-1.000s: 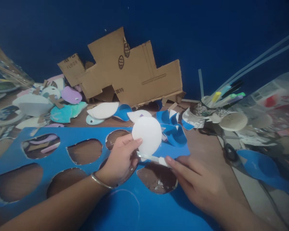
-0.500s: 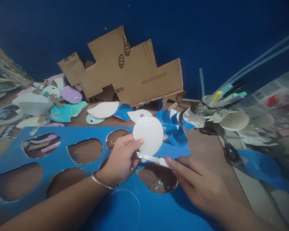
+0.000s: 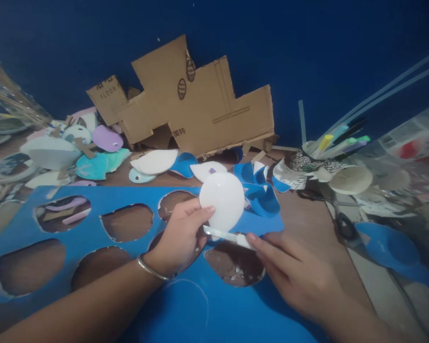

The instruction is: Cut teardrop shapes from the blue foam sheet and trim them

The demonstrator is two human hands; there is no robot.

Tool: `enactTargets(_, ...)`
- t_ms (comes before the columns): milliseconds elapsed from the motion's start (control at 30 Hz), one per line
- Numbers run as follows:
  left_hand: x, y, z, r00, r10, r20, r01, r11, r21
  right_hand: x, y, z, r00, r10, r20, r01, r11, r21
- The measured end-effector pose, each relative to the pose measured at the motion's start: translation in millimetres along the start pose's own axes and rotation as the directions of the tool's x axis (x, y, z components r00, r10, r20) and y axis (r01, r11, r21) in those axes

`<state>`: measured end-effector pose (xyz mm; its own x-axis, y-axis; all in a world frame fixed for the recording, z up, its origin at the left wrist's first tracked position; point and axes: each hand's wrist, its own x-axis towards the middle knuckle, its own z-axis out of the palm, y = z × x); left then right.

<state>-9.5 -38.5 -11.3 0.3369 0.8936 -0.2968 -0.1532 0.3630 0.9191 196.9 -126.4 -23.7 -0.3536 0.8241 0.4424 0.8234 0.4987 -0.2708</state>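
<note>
My left hand [image 3: 180,236] pinches a white round cut-out [image 3: 223,197] and holds it upright above a blue sheet [image 3: 128,281] that has several round holes cut in it. My right hand [image 3: 289,271] grips a thin white blade-like tool [image 3: 227,235], whose tip touches the lower edge of the cut-out. A metal bangle [image 3: 152,270] sits on my left wrist. Both hands hover over the sheet's right part, near one hole [image 3: 234,264].
A cut brown cardboard piece [image 3: 193,107] leans on the dark blue wall. White, blue, teal and purple cut shapes [image 3: 103,152] lie behind the sheet. At right are a cup of markers [image 3: 329,145], scissors [image 3: 339,221] and plastic bags [image 3: 407,157].
The white cut-out has shifted slightly up and right in my left hand. My right hand with the tool stays at about the same spot.
</note>
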Motion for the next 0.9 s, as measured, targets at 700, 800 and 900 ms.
enactTargets(700,-0.1,0.7,1.6,1.0,-0.001,-0.012,0.001,1.0,-0.007,-1.4,0.3,1.7,1.0,0.014,0.009,-0.014,1.0,-0.015)
enactTargets(800,-0.1,-0.7,0.4,0.999,-0.013,-0.037,0.013,1.0,-0.014,-2.0,0.6,1.6,1.0,0.019,0.006,-0.018,1.0,-0.011)
enactTargets(900,0.0,-1.7,-0.8,0.999,-0.022,-0.034,0.021,1.0,-0.017,-2.6,0.8,0.7,1.0,0.015,-0.004,-0.015,1.0,-0.016)
